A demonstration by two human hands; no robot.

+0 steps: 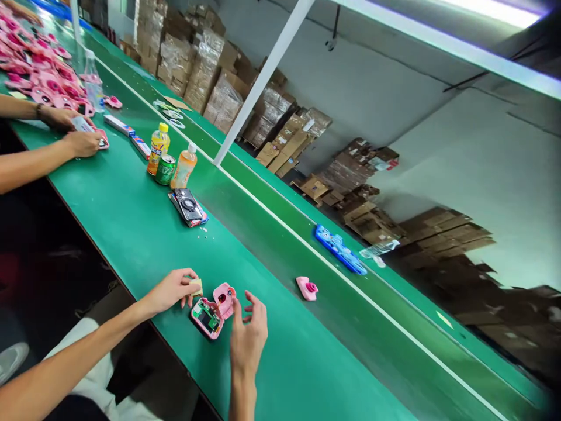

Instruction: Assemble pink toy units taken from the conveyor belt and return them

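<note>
An opened pink toy camera (205, 318) lies on the green table in front of me, its green circuit board showing in one half of the casing. The other half, a pink shell (225, 298) with a round lens opening, is tipped up beside it. My left hand (174, 291) pinches a small pale yellow pad (197, 287) just above the board. To the right of the shell is my right hand (249, 327), fingers apart and holding nothing; whether a fingertip touches the shell I cannot tell.
A pink camera piece (307, 288) and a blue tray (339, 249) lie on the conveyor belt (372, 316). Further up the table are a black phone (188, 206), drink bottles (184, 166) and a can (165, 169). Another person's hands (81, 140) work near a pink pile (39, 64).
</note>
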